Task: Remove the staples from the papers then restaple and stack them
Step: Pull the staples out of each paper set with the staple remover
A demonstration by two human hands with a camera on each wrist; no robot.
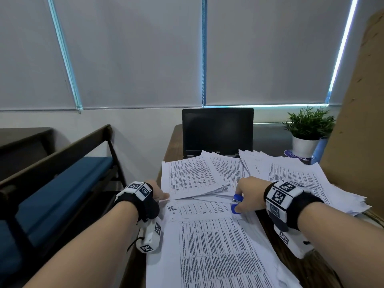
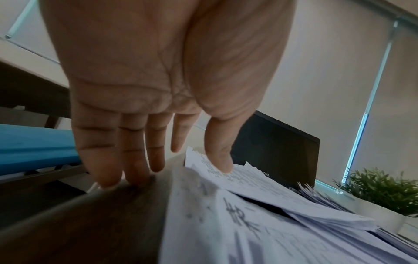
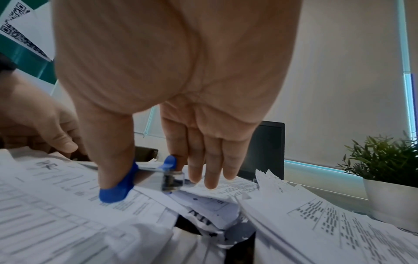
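Observation:
A printed paper set (image 1: 207, 235) with a handwritten mark at its top left lies nearest me on the table. My right hand (image 1: 248, 194) pinches a blue-handled staple remover (image 1: 235, 208) between thumb and index finger at that set's top right corner. In the right wrist view the staple remover (image 3: 117, 191) touches the paper under my right hand (image 3: 144, 171), whose other fingers hang straight. My left hand (image 1: 160, 193) is spread at the paper's top left. In the left wrist view my left hand (image 2: 158, 160) has its thumb on a paper stack (image 2: 237, 180) and its fingertips on the table edge (image 2: 90, 223).
Another paper stack (image 1: 191, 177) lies behind the near set, and a large fanned pile (image 1: 301, 179) spreads at right. A shut-off laptop (image 1: 217, 132) stands at the back, a potted plant (image 1: 307, 132) at back right. A blue-cushioned bench (image 1: 62, 183) stands left of the table.

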